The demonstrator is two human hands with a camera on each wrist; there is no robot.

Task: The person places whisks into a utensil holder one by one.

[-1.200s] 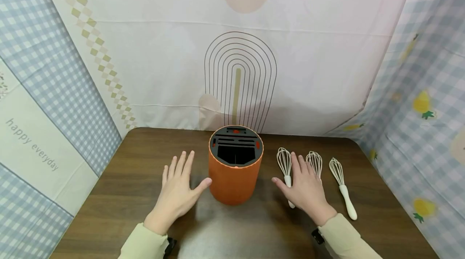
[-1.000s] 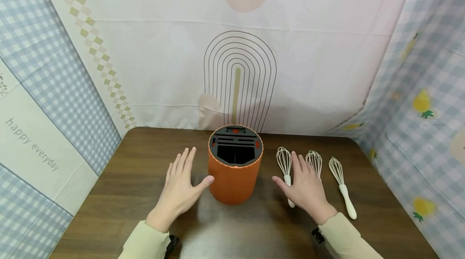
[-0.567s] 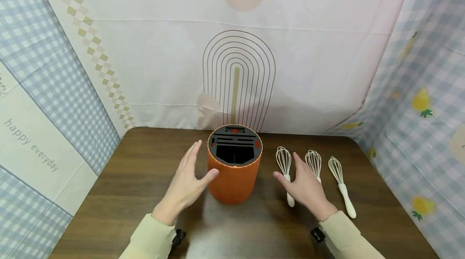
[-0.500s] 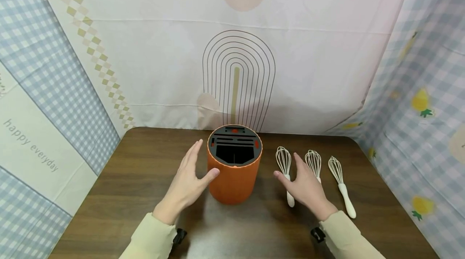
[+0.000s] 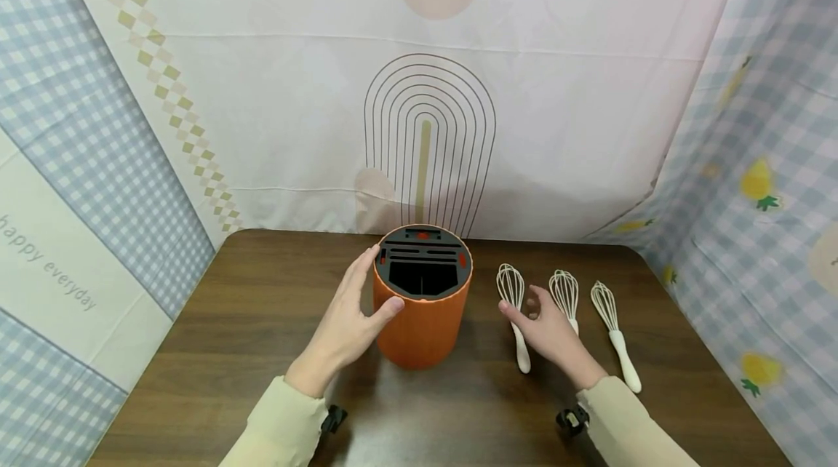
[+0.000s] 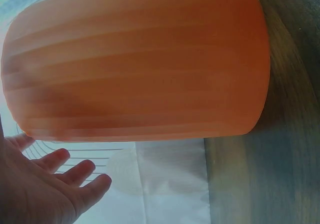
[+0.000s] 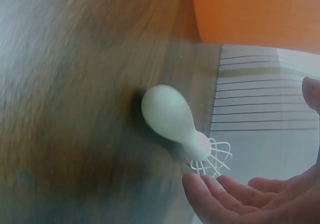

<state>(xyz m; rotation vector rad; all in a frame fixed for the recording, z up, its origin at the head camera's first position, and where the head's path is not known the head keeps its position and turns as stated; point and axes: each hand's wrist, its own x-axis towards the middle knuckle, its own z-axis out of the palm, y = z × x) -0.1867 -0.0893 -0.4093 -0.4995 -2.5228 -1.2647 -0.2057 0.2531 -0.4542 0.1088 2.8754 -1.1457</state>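
An orange cylindrical utensil holder (image 5: 422,332) with a slotted black top stands upright on the table. At its left side is my left hand (image 5: 347,325), thumb and fingers spread apart, fingertips right at the rim. The left wrist view has the holder's ribbed wall (image 6: 140,68) close above the outstretched fingers (image 6: 80,173). Over the leftmost white whisk (image 5: 521,350) hovers my right hand (image 5: 551,329), its fingers loosely bent and holding nothing. That whisk's handle (image 7: 167,111) points toward the right wrist camera. A second whisk (image 5: 566,292) lies partly hidden behind this hand.
A third whisk (image 5: 622,354) lies farther right on the brown wooden table (image 5: 262,307). White patterned cloth (image 5: 294,125) hangs along the table's back edge. Checked blue cloths (image 5: 753,249) flank both sides.
My left hand has moved right and slightly up to the holder's side. My right hand's fingers have bent and drawn in beside the leftmost whisk. The holder and whisks stay in place.
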